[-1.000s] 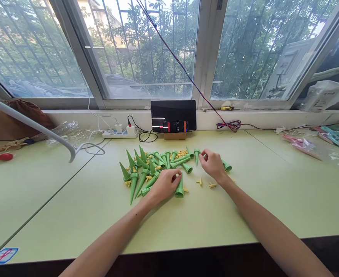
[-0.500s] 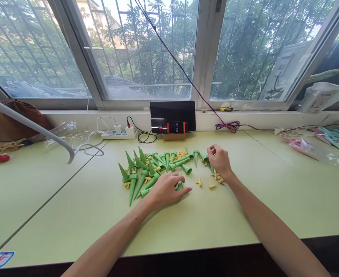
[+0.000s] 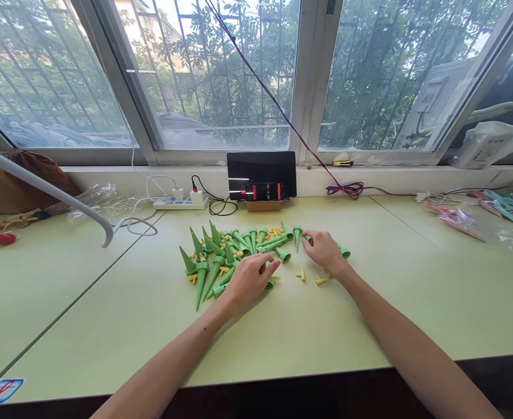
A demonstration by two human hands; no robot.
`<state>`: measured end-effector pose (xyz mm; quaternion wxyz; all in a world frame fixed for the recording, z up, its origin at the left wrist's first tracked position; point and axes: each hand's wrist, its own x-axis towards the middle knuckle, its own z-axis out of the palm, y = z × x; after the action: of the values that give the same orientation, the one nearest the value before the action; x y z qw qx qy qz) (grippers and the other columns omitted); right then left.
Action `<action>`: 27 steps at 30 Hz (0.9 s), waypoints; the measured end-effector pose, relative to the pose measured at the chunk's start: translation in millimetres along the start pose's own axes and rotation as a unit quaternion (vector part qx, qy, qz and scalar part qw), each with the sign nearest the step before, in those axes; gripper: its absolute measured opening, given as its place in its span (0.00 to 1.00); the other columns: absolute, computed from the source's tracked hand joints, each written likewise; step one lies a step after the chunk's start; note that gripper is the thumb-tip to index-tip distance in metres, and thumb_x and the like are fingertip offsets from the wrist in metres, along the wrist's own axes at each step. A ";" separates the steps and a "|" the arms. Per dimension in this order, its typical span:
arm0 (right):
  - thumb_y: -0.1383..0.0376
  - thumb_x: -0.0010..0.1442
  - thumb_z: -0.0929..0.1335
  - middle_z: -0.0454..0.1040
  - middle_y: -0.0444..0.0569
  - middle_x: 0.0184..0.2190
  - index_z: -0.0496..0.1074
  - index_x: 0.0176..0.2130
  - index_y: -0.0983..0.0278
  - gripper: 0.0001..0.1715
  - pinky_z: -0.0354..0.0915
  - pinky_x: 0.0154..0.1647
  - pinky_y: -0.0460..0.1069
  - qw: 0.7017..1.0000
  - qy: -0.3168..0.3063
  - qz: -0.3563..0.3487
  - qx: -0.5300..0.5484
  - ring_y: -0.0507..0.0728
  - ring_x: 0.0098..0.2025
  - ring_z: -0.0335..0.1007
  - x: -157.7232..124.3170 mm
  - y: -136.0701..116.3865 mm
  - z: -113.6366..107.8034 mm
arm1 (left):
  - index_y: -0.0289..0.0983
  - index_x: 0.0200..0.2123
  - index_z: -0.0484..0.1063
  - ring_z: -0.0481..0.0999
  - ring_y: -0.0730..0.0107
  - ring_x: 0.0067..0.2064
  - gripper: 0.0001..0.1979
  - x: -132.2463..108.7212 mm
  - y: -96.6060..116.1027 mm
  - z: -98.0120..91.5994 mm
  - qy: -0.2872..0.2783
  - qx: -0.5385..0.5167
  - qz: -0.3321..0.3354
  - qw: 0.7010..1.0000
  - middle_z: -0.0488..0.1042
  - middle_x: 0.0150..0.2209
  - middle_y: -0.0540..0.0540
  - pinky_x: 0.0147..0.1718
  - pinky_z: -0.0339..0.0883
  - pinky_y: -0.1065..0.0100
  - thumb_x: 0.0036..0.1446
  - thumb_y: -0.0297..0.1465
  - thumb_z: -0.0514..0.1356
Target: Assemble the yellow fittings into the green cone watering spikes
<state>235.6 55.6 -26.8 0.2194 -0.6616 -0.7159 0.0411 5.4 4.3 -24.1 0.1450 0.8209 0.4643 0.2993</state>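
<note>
My left hand (image 3: 251,278) is low over the right front of a pile of green plastic spikes (image 3: 202,282), with its fingers loosely curved and apart. A green spike (image 3: 269,284) with a small yellow piece (image 3: 276,277) shows just under its fingers. My right hand (image 3: 321,250) is closed, fingertips together, right beside a green spike (image 3: 297,237) that points toward me. Whatever those fingertips hold is hidden. The wide end of another green spike (image 3: 344,251) shows beyond my right wrist. Two small yellow T-shaped pieces (image 3: 301,275) lie between my hands.
More yellow pieces (image 3: 275,233) are heaped behind the spikes. A phone (image 3: 264,191) leans on a black tablet (image 3: 260,166) by the window. Left of them is a power strip (image 3: 180,202) with cables. A white curved tube (image 3: 64,195) juts in from the left.
My right hand has moved left and slightly toward me, reaching the side of the front-pointing spike. My left hand has drawn slightly left, its fingers less spread, and uncovers a spike's wide end.
</note>
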 end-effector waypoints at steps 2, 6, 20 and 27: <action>0.63 0.67 0.61 0.81 0.53 0.40 0.76 0.52 0.62 0.20 0.61 0.38 0.47 0.999 -0.024 0.000 -0.026 0.58 0.41 0.76 -0.3 -0.4 1.4 | 0.37 0.33 0.73 0.66 0.70 0.27 0.18 0.0 -0.4 0.0 0.000 -0.001 0.002 1.000 0.69 0.25 0.51 0.30 0.55 0.70 0.68 0.41 0.50; 0.65 0.66 0.61 0.80 0.56 0.43 0.75 0.52 0.64 0.19 0.62 0.38 0.48 0.997 -0.049 0.011 -0.064 0.61 0.45 0.75 -1.2 -2.7 2.2 | 0.37 0.30 0.70 0.64 0.71 0.27 0.19 0.0 -0.1 -0.9 -0.001 -0.004 0.006 1.000 0.68 0.24 0.51 0.29 0.54 0.70 0.68 0.41 0.50; 0.67 0.67 0.61 0.78 0.60 0.38 0.74 0.40 0.66 0.13 0.62 0.35 0.50 0.990 -0.082 0.022 -0.109 0.64 0.42 0.76 -2.9 -7.3 2.8 | 0.38 0.23 0.55 0.56 0.72 0.25 0.22 2.0 -4.5 -0.3 0.003 -0.009 0.019 1.000 0.59 0.22 0.53 0.28 0.49 0.69 0.69 0.41 0.49; 0.67 0.65 0.62 0.78 0.56 0.39 0.74 0.44 0.64 0.12 0.61 0.35 0.48 0.990 -0.086 0.018 -0.113 0.62 0.44 0.76 -4.3 -8.2 3.9 | 0.38 0.23 0.54 0.57 0.72 0.25 0.22 1.4 -5.0 -0.1 0.003 -0.012 0.017 1.000 0.59 0.22 0.53 0.28 0.49 0.69 0.69 0.41 0.49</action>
<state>226.6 51.4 -28.6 0.0807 -0.6892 -0.7197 0.0207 2.5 8.1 -26.0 0.1480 0.8259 0.4471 0.3100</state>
